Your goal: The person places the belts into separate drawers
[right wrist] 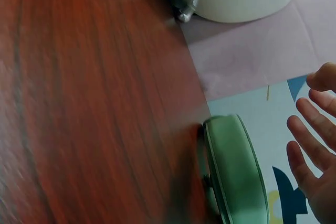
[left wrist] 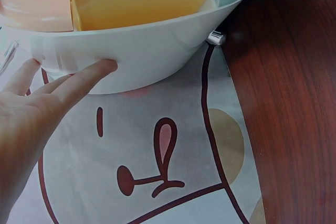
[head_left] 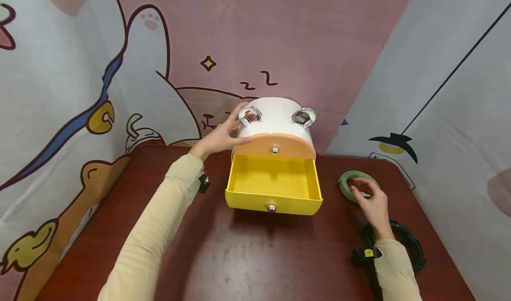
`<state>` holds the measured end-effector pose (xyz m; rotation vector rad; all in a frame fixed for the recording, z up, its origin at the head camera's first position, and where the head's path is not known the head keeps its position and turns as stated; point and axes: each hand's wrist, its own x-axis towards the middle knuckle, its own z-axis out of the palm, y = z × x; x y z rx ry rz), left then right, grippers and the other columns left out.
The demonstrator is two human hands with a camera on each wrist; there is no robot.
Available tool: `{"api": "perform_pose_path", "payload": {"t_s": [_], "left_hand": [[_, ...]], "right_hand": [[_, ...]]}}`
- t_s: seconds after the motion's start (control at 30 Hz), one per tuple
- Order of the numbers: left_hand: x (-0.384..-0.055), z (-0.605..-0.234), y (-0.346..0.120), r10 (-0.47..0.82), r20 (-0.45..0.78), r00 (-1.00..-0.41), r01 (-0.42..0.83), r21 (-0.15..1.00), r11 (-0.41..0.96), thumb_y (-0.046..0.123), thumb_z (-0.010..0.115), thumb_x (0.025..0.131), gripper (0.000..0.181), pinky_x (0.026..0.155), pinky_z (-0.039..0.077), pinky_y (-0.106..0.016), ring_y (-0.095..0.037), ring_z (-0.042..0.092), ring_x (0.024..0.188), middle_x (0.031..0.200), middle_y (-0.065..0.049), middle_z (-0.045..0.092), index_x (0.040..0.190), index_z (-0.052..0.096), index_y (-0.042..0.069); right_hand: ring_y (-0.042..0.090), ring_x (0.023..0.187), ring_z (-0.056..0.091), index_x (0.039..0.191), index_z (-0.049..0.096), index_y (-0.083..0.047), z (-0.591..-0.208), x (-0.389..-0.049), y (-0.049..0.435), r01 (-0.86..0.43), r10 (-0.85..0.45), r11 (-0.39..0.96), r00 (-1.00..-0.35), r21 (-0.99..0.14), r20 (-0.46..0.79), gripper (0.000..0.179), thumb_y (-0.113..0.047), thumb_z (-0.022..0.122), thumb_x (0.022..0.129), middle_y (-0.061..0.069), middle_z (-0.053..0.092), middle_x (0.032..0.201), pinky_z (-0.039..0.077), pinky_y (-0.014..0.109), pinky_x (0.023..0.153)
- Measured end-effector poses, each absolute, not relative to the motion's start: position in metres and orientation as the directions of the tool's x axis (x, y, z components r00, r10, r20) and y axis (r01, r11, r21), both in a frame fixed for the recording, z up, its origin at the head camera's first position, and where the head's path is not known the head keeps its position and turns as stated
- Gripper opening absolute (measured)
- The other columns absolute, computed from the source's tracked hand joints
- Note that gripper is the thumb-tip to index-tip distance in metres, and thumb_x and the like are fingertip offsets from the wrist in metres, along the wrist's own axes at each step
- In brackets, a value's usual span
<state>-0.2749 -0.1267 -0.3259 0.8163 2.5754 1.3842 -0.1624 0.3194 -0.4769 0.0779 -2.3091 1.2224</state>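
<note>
A small white drawer cabinet (head_left: 275, 110) with two silver round ears stands at the back of the table. Its lower yellow drawer (head_left: 247, 202) is pulled out with nothing inside, while the upper orange drawer (head_left: 255, 149) is in. My left hand (head_left: 219, 137) rests against the cabinet's left side, fingers extended along the white wall (left wrist: 147, 56) in the left wrist view. On the right, my right hand (head_left: 375, 207) hovers over a rolled-up green strap (head_left: 344, 186). In the right wrist view its fingers (right wrist: 302, 129) are spread, apart from the green roll (right wrist: 236, 166).
A coiled black strap or cable (head_left: 415, 247) lies at the right, partly under my right forearm. The brown table (head_left: 239, 256) meets a cartoon-printed cloth (head_left: 319, 34) behind and at the sides. Silver knobs (head_left: 272, 208) stick out from the drawer fronts.
</note>
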Motion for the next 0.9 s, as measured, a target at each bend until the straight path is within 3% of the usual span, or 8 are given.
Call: {"api": "perform_pose_path", "payload": {"t_s": [0.43, 0.63, 0.9], "left_hand": [[-0.274, -0.325, -0.127, 0.504, 0.158, -0.849, 0.412, 0.795, 0.445, 0.035, 0.076, 0.085, 0.1, 0.103, 0.029, -0.061, -0.035, 0.033, 0.137, 0.155, -0.012, 0.028, 0.151, 0.002, 0.051], [-0.275, -0.326, -0.127, 0.503, 0.155, -0.851, 0.406, 0.8, 0.441, 0.035, 0.076, 0.085, 0.1, 0.103, 0.031, -0.06, -0.035, 0.033, 0.137, 0.155, -0.011, 0.029, 0.151, 0.002, 0.049], [-0.275, -0.326, -0.127, 0.503, 0.156, -0.85, 0.406, 0.802, 0.439, 0.034, 0.076, 0.085, 0.1, 0.103, 0.032, -0.059, -0.034, 0.033, 0.137, 0.155, -0.01, 0.028, 0.151, 0.002, 0.049]], "right_hand": [[0.0, 0.086, 0.056, 0.115, 0.066, -0.002, -0.481, -0.164, 0.344, -0.172, 0.37, 0.584, -0.814, -0.794, 0.448, 0.026, -0.011, 0.068, 0.091, 0.01, 0.066, 0.104, 0.041, 0.012, 0.074], [0.006, 0.086, 0.057, 0.116, 0.066, -0.002, -0.481, -0.167, 0.35, -0.127, 0.441, 0.575, -0.784, -0.808, 0.437, 0.028, -0.012, 0.067, 0.09, 0.017, 0.065, 0.106, 0.04, 0.013, 0.073], [0.001, 0.088, 0.054, 0.119, 0.063, 0.0, -0.477, -0.174, 0.352, -0.049, 0.481, 0.568, -0.791, -0.821, 0.379, 0.032, -0.013, 0.066, 0.09, 0.017, 0.063, 0.109, 0.041, 0.015, 0.077]]}}
